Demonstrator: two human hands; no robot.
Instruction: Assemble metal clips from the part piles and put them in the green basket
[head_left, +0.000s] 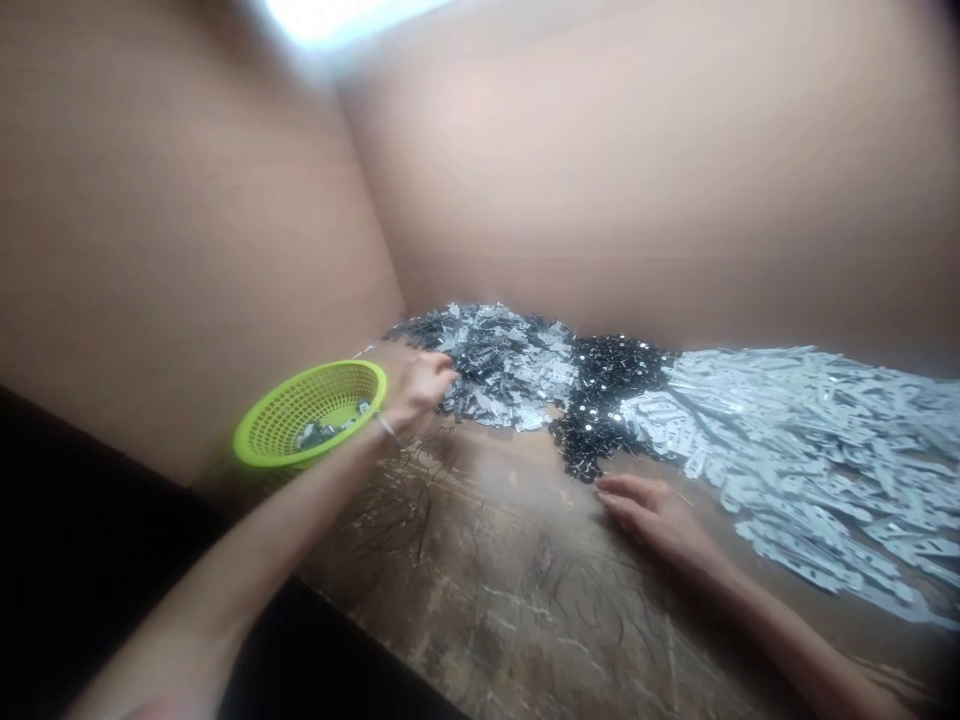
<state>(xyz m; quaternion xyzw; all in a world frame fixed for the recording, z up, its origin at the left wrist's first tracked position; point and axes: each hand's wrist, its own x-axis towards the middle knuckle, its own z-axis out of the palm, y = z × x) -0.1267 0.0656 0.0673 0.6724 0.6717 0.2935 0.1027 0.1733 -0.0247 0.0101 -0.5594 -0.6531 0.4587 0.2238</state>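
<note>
My left hand (420,388) reaches forward with its fingers curled at the near edge of a heap of small dark grey metal parts (499,362); what it grips is too small to make out. A thin bracelet shows at its wrist. My right hand (651,508) lies flat on the worn wooden table (487,590), fingers stretched out, just below a pile of small black parts (607,400). A wide spread of flat silver metal strips (817,450) lies to its right.
A lime green plastic basket (309,412) with a few metal parts in it stands at the table's left, beside my left wrist. Brown cardboard-like walls (600,180) enclose the table at the back and left. The table's near left edge drops into darkness.
</note>
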